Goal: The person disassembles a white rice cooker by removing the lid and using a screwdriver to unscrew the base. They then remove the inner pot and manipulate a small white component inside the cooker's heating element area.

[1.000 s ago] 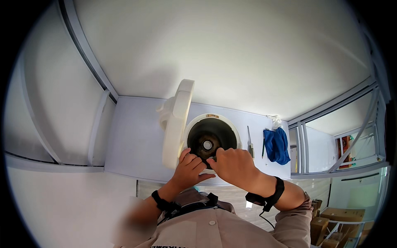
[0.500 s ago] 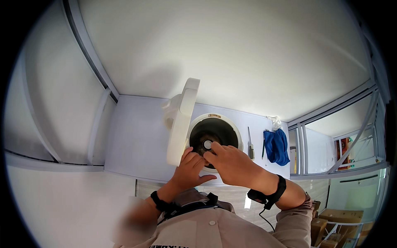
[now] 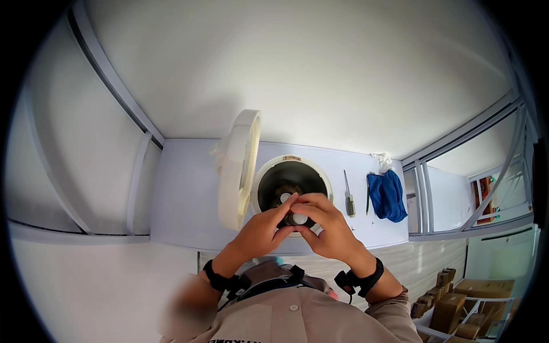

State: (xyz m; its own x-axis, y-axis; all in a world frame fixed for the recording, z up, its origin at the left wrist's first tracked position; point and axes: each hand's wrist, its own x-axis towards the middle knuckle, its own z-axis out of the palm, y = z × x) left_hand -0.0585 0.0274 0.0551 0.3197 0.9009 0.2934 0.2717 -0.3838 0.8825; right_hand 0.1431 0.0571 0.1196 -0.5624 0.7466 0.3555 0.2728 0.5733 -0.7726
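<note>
Both my hands meet over the near rim of a white rice cooker, whose lid stands raised on its left. Between the fingertips of my left hand and my right hand is a small round piece with a pale, metallic face. Fingers of both hands are bent round it and partly hide it. Down in the cooker's dark bowl, a round silvery disc shows at the centre of the bottom. My hands cover the near part of the bowl.
On the white table, right of the cooker, lie a screwdriver, a thin dark green stick, a bundled blue cloth and a crumpled white piece. A wall rises behind. Cardboard boxes stand on the floor at lower right.
My right hand has drawn back from the disc at the bowl's centre and met my left hand at the near rim. The small round piece now shows between them. The lid appears more side-on.
</note>
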